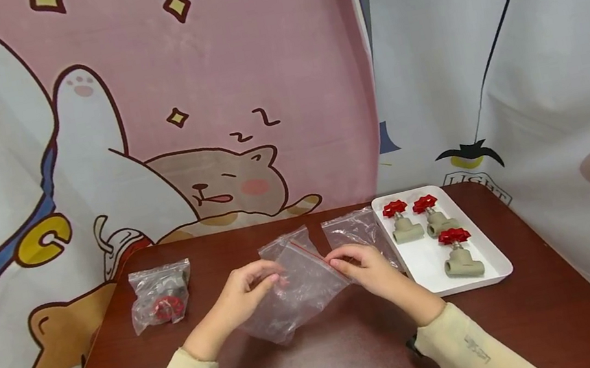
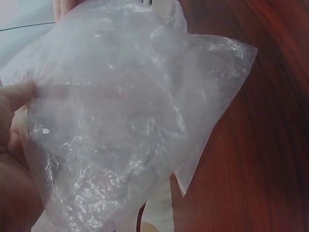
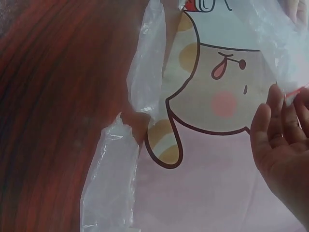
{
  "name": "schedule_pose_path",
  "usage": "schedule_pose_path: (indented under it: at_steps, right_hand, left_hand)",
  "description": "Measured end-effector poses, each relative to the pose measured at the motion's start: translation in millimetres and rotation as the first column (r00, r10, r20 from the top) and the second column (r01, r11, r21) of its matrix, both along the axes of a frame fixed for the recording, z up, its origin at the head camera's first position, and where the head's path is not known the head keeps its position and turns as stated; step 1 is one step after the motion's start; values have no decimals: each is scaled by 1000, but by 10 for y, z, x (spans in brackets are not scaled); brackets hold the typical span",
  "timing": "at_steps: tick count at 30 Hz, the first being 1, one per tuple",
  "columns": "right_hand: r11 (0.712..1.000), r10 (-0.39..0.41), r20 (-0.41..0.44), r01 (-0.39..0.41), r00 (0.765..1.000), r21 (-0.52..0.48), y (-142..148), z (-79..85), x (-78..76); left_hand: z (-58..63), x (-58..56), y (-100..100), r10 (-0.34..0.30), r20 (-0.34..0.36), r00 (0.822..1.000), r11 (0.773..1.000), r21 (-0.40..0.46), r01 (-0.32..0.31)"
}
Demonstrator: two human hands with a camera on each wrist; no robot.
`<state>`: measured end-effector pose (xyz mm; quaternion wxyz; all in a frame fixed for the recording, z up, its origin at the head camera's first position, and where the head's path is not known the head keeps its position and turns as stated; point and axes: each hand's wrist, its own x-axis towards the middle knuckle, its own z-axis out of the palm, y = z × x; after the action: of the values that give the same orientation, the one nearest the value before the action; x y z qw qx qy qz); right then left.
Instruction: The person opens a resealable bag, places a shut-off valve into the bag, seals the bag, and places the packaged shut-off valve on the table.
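A clear zip bag [image 1: 307,287] with a red stripe along its seal is held up between both hands at mid-table. At its left edge my left hand [image 1: 249,291] pinches the film, with fingertips showing through the plastic. My right hand [image 1: 365,267] pinches the bag's right side beside the red stripe. Seen from the left wrist, the crumpled bag [image 2: 120,106] fills much of the view and the left thumb [image 2: 19,94] lies against its edge. In the right wrist view, the right hand's fingers [image 3: 277,121] curl at the striped edge.
On the right, a white tray [image 1: 425,269] carries three beige valves with red handwheels, one valve [image 1: 462,260] nearer the front. Another clear bag [image 1: 359,228] lies against the tray's left side. A bag [image 1: 161,296] containing a red-wheeled valve lies at the left.
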<state>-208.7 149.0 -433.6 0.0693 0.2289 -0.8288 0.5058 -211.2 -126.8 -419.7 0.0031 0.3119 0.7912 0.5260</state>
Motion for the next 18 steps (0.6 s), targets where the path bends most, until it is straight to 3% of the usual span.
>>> schedule_pose_path:
  at_steps: [12, 16, 18]
  right_hand:
    - [995, 61, 93, -54, 994, -78, -15, 1, 68]
    - [996, 49, 93, -41, 994, -77, -23, -11, 73]
    - [998, 30, 90, -24, 996, -62, -29, -11, 79]
  left_hand:
    - [-98, -16, 82, 140, -61, 988, 988, -51, -143]
    - [-89, -2, 109, 213, -135, 968, 972, -69, -224]
    - [-84, -6, 127, 267, -173, 948, 960, -40, -278]
